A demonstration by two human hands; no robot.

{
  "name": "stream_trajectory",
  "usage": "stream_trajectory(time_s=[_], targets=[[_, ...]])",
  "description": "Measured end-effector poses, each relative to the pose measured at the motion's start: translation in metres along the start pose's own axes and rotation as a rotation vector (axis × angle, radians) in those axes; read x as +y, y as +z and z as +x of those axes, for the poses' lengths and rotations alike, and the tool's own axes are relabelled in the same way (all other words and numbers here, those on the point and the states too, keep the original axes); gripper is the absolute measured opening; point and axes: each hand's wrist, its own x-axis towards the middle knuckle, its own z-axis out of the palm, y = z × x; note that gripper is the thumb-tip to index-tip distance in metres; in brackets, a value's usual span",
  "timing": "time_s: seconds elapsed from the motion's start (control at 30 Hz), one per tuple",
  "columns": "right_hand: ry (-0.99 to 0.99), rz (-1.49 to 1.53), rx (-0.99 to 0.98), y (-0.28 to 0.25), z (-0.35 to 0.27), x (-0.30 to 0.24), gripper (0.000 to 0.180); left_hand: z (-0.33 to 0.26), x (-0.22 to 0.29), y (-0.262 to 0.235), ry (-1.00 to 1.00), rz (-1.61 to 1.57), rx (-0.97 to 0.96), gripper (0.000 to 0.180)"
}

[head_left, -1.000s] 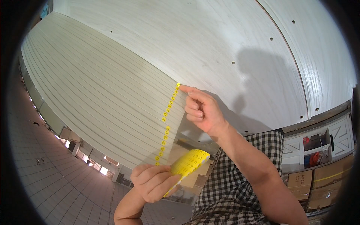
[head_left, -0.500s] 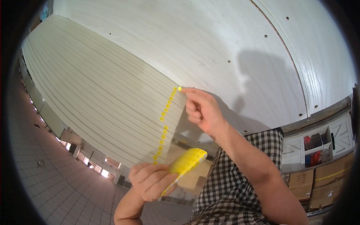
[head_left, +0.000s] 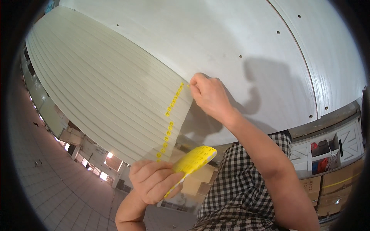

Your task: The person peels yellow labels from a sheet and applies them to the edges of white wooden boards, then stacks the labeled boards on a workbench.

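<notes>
sticker sheet point(head_left: 195, 158) in left hand point(head_left: 153, 180); right hand point(head_left: 210, 94) near yellow stickers point(head_left: 167, 133).

The head fisheye looks down closely on left hand point(head_left: 153, 180) and right hand point(head_left: 212, 96).

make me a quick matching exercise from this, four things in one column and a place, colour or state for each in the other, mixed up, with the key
1. left hand
2. right hand
3. checked garment
4. cardboard boxes

A. brown
B. beside the upper end of the yellow sticker row
C. black and white
D. gripping a yellow sticker sheet

Pairs: 1-D, 2-B, 3-C, 4-A
</notes>
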Motion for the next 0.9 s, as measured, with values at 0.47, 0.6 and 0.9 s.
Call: stream_trajectory(time_s=[0.47,0.6,0.9], targets=[[0.036,-0.092,0.026,0.011,0.007,-0.008,0.009,0.000,-0.002,-0.003,0.005,-0.025,-0.014,0.024],[0.025,-0.127,0.036,0.014,0.007,-0.008,0.008,0.000,-0.002,-0.003,0.016,-0.023,-0.019,0.023],[-0.011,-0.200,0.065,0.021,0.007,-0.005,0.009,0.000,0.003,-0.006,-0.042,-0.017,-0.093,0.016]])
